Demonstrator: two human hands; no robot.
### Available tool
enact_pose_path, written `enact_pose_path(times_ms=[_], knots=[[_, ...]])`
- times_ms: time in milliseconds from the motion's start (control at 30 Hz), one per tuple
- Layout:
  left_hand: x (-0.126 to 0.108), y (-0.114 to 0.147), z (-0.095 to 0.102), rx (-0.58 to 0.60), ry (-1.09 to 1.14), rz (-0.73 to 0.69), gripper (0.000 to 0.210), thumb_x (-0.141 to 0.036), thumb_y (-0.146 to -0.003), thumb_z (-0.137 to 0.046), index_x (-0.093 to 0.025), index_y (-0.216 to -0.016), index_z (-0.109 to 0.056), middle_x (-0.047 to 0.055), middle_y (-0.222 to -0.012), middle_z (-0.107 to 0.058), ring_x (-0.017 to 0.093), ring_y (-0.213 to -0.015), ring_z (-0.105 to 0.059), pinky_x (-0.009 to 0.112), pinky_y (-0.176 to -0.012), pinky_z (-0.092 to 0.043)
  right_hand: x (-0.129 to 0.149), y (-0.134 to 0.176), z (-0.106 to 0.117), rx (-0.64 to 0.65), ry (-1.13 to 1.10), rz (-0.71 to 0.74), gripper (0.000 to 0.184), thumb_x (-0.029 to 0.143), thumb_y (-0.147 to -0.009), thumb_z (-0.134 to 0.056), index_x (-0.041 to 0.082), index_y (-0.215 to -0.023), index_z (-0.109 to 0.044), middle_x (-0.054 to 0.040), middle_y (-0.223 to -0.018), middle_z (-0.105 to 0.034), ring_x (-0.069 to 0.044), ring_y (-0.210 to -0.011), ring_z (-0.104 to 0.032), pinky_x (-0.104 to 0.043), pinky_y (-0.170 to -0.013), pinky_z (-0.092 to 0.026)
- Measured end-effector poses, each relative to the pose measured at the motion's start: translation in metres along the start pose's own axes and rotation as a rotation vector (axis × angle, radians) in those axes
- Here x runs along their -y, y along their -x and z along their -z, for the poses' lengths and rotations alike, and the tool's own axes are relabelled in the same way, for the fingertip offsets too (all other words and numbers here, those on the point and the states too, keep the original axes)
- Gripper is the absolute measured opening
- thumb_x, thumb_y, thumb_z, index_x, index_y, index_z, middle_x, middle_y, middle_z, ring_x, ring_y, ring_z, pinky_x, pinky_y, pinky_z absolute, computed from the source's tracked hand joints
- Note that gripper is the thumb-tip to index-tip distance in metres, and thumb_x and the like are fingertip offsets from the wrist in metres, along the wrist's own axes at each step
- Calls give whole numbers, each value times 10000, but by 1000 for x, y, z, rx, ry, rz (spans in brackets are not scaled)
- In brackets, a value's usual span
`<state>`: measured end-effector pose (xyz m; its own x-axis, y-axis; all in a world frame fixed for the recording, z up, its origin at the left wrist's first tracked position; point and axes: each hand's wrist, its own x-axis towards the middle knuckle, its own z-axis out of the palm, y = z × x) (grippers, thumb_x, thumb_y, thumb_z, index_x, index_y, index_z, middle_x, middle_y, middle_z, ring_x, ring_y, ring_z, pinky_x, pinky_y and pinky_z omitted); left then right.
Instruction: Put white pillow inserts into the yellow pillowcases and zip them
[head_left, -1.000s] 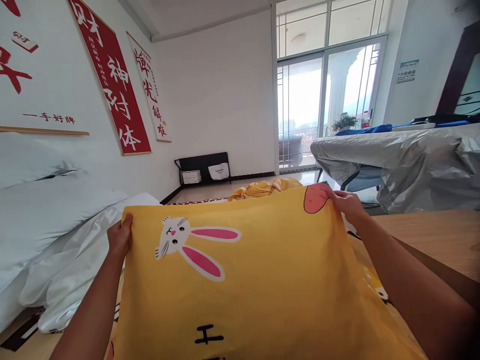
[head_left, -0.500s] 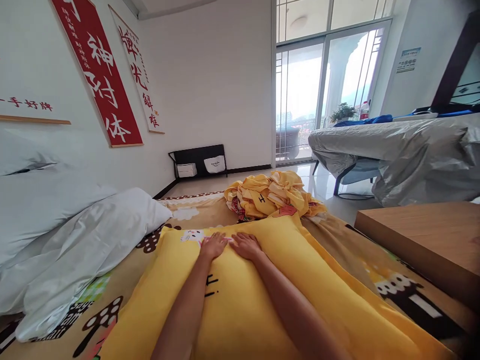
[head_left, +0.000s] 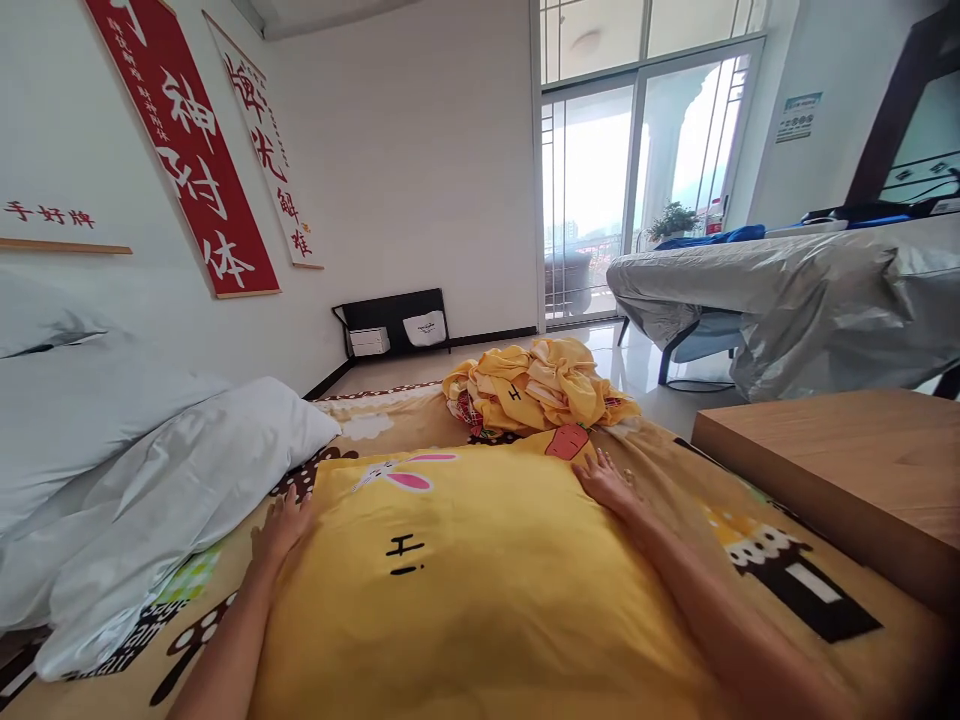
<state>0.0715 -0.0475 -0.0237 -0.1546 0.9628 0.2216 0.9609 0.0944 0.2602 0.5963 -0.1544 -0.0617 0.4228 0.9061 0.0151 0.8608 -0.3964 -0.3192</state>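
Note:
A plump yellow pillow (head_left: 480, 580) lies flat in front of me, printed with a rabbit, the word "Hi" and a red patch at its far right corner. At its left edge rests my left hand (head_left: 283, 525), fingers stretched forward and touching the pillow's side. Against the far right corner, beside the red patch, lies my right hand (head_left: 606, 482) with its fingers apart. Neither hand holds anything. Under the pillow spreads a brown patterned bedsheet (head_left: 397, 408).
Beyond the pillow sits a crumpled heap of yellow bedding (head_left: 540, 385). White pillows (head_left: 232, 450) are piled on the left. A wooden board (head_left: 840, 450) borders the bed on the right, with a plastic-covered table (head_left: 810, 285) behind it. Glass doors (head_left: 589, 190) stand at the back.
Both hands have moved apart from the pillow's middle, the left to its left edge, the right to its far right corner. The rabbit's ears and the whole "Hi" are now uncovered.

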Motion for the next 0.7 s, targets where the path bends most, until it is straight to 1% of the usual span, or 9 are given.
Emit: enact_pose_path(times_ms=[67,167,200,267,300,367,500,600,700], knots=[[-33,11,13,-19,-13,-102,636,-427,-937,-233,-102,-1479,-305,230,-1513,-336,364,-1423,-274,618,-1092,-250,29,17,10,-73,-5,106,579,414,-995,-221,119,-1476,-350,-159,-1571,-194,-259,-1461,-150,-528,-1151,-179],[-91,47,3,78,15,-493,544,-501,-957,-298,-349,-1479,-314,-27,-1563,-308,160,-1453,-233,336,-1190,-176,69,54,7,-81,-64,460,584,524,-994,-212,265,-1512,-284,-33,-1574,-223,-171,-1457,-175,-426,-1178,-172],[-105,62,-7,167,36,-704,550,-514,-965,-280,-348,-1489,-295,-19,-1572,-282,170,-1454,-233,359,-1194,-166,75,66,0,-66,-84,556,588,561,-987,-215,298,-1507,-293,-18,-1568,-239,-173,-1454,-186,-436,-1181,-167],[-116,87,-28,234,47,-821,569,-537,-967,-262,-334,-1498,-278,-1,-1572,-274,190,-1452,-240,413,-1201,-149,70,84,-19,-65,-101,637,609,602,-974,-222,310,-1504,-296,-22,-1567,-233,-197,-1456,-182,-482,-1183,-150],[-113,96,-38,226,44,-802,581,-536,-967,-256,-313,-1504,-272,15,-1573,-267,205,-1456,-230,446,-1201,-138,60,90,-30,-85,-93,617,620,608,-971,-226,306,-1510,-280,-24,-1573,-210,-203,-1459,-168,-492,-1185,-140],[-91,105,-51,150,31,-650,591,-525,-965,-254,-290,-1507,-273,22,-1579,-249,212,-1465,-204,469,-1202,-122,27,96,-52,-129,-71,516,647,607,-968,-229,285,-1530,-218,-28,-1587,-155,-203,-1464,-137,-490,-1190,-140],[-20,105,-60,59,105,-390,603,-524,-955,-217,-299,-1515,-240,-5,-1595,-205,200,-1475,-167,478,-1199,-128,-49,107,-80,-143,-61,310,693,605,-956,-191,239,-1544,-169,-34,-1587,-167,-208,-1464,-140,-490,-1187,-165],[26,108,-62,55,254,-240,659,-581,-927,-233,-275,-1511,-250,17,-1587,-240,215,-1469,-190,474,-1195,-169,-87,112,-85,-129,-191,223,753,644,-907,-260,213,-1524,-252,-46,-1567,-240,-236,-1452,-197,-484,-1189,-169],[51,111,-61,68,410,-105,753,-640,-883,-301,-201,-1494,-288,71,-1566,-291,237,-1451,-245,449,-1193,-205,-98,105,-71,-91,-534,12,861,693,-797,-451,145,-1459,-385,-117,-1519,-340,-301,-1413,-294,-464,-1184,-205]])
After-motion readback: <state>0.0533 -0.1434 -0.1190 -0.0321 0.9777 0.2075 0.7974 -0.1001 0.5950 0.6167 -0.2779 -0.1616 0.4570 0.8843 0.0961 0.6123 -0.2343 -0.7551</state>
